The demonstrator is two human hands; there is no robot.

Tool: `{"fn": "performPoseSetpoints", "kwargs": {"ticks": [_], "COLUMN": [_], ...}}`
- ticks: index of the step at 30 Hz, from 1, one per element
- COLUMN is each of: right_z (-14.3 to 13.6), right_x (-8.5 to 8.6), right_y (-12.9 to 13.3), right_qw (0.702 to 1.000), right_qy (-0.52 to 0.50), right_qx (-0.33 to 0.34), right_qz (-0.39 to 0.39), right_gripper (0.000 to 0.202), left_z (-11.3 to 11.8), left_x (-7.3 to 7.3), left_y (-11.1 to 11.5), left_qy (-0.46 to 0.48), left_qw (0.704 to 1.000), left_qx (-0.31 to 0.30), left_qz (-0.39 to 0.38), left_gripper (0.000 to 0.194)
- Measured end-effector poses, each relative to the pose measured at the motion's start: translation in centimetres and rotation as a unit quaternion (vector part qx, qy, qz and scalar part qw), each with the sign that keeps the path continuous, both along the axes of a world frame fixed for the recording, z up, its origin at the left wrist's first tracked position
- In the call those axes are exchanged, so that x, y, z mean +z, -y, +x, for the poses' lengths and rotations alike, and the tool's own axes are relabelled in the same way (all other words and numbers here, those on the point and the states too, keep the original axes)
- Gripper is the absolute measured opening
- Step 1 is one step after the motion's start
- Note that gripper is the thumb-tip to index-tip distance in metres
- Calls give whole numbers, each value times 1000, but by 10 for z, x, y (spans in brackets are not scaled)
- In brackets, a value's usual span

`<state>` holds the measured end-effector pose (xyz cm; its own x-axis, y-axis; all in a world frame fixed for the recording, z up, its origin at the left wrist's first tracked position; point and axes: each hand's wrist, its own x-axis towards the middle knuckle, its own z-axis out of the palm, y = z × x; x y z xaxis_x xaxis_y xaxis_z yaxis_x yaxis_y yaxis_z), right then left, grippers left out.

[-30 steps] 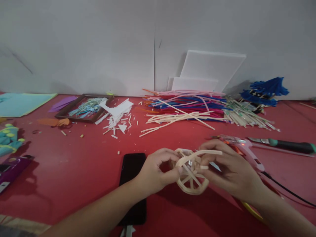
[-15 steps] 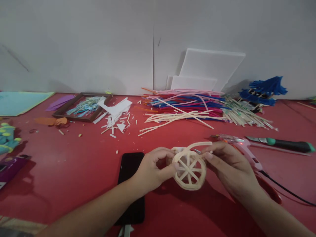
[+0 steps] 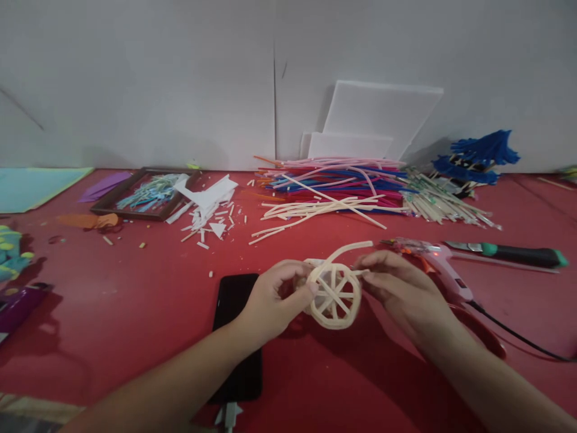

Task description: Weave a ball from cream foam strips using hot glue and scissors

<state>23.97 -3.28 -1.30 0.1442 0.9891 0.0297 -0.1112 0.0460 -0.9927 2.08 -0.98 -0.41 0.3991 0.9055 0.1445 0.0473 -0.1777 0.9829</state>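
A small cream spoked wheel (image 3: 334,296) made of bent strips is held upright just above the red table (image 3: 135,300), with a curved strip (image 3: 347,249) arching over its top. My left hand (image 3: 273,300) pinches the wheel's left rim. My right hand (image 3: 396,288) grips its right side and the end of the curved strip with the fingertips.
A black phone (image 3: 237,328) lies by my left forearm. A pink glue gun (image 3: 439,267) with its cord and a green-handled knife (image 3: 509,252) lie to the right. Coloured sticks (image 3: 333,192), white foam boards (image 3: 374,120), white scraps (image 3: 210,207) and a framed tray (image 3: 144,195) sit along the back.
The wheel has turned from tilted flat to upright, facing me. Both hands have shifted slightly left and away with it.
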Motion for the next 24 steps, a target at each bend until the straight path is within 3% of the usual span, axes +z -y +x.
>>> {"fn": "performPoseSetpoints", "kwargs": {"ticks": [2,3,6,8,10,12,15,24], "right_z": [0,-2,-9,-15,-19,-19,-17,-17], "right_x": [1,2,6,9,12,15,18,23], "right_y": [9,14,27,30,30,29,27,27], "right_qw": [985,956,793,729,699,689,706,727], "right_qy": [109,189,378,440,509,550,536,510], "right_qx": [-62,-96,-173,-167,-129,-95,-87,-82], "right_qz": [115,203,446,497,485,462,453,452], "right_gripper": [29,41,76,76,58,39,28,25], "left_z": [-2,-3,-6,-7,-7,-6,-4,-3], "left_x": [1,2,5,6,5,5,4,6], "left_y": [2,3,6,7,7,8,9,11], "left_qy": [-40,-59,-103,-123,-133,-132,-130,-135], "left_qw": [995,989,967,954,943,936,931,941], "left_qx": [17,21,16,8,9,16,16,20], "left_qz": [87,131,232,274,305,326,341,311], "left_gripper": [16,14,11,11,11,11,14,16]}}
